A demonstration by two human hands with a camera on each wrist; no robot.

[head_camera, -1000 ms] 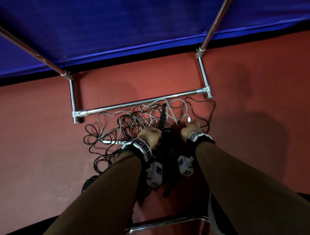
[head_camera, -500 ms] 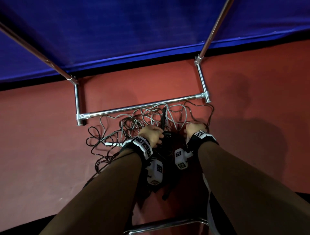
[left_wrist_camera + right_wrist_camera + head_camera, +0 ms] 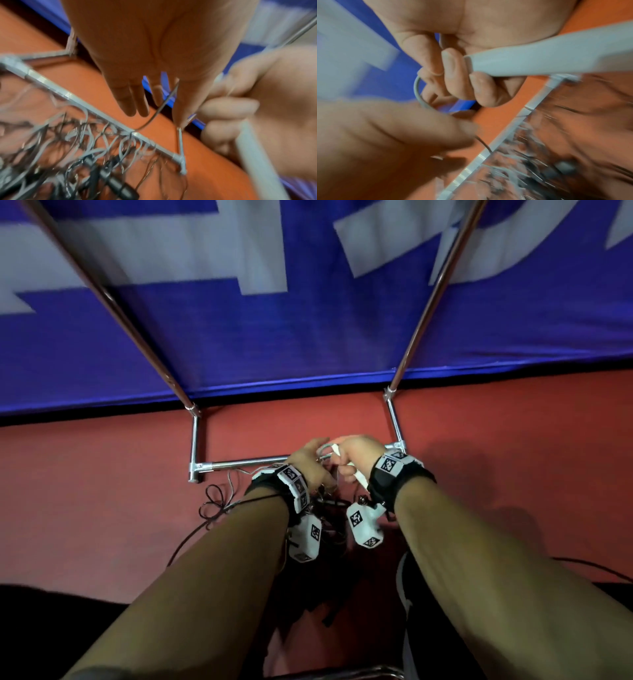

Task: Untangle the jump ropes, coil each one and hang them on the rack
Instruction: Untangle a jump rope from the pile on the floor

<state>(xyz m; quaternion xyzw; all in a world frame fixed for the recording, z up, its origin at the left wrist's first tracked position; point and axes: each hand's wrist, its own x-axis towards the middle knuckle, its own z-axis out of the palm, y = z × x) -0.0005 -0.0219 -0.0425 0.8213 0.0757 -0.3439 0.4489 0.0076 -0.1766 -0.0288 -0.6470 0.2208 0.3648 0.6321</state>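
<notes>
Grey and dark jump ropes lie in a tangle [image 3: 85, 148] on the red floor by the rack's chrome base bar [image 3: 239, 463], with loose loops [image 3: 219, 501] to my left; my arms hide most of it in the head view. A black handle [image 3: 116, 182] lies in the pile. My right hand [image 3: 356, 453] grips a white handle [image 3: 539, 60], held above the bar's right end. A grey cord [image 3: 418, 88] loops out of it toward my left hand [image 3: 308, 457]. That hand's fingers stretch forward, and a thin dark cord [image 3: 159, 108] caught between them runs down to the bar.
Two chrome uprights [image 3: 428, 302] of the rack rise on either side of my hands. A blue banner [image 3: 308, 354] with white shapes hangs behind. Another chrome bar [image 3: 342, 674] lies close to my feet. Both wrist views are motion-blurred.
Both hands have risen from the pile on the floor to above the base bar. My right hand now holds the white handle up, and cord trails from my left fingers.
</notes>
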